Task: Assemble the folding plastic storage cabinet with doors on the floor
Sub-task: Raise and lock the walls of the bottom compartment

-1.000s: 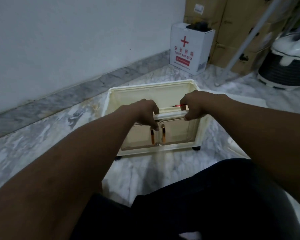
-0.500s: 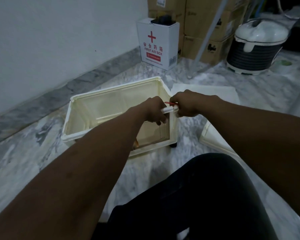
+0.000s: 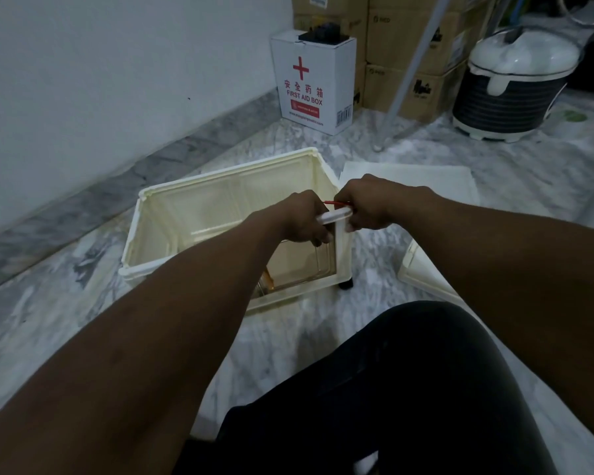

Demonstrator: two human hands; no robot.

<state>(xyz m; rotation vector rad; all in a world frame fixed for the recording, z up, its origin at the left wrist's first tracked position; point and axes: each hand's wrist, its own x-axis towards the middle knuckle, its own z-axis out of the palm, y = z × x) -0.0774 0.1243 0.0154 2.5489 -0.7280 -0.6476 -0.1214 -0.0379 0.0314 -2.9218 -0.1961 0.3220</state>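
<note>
**Cream plastic cabinet, open-topped, on marble floor**

Cream plastic cabinet stands on the grey-veined marble floor, near the left wall. Left hand and right hand both clench the white top rail at the cabinet's near right corner. A flat cream panel lies to the right. First aid box and rice cooker stand far behind.

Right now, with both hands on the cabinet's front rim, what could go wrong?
1. Both hands, left hand and right hand, crowd one short stretch of the cabinet rim near a corner; fingers might get pinched if a panel snaps in.
2. The cabinet stands on small feet on smooth marble floor, so it may slide under pressure.
</note>
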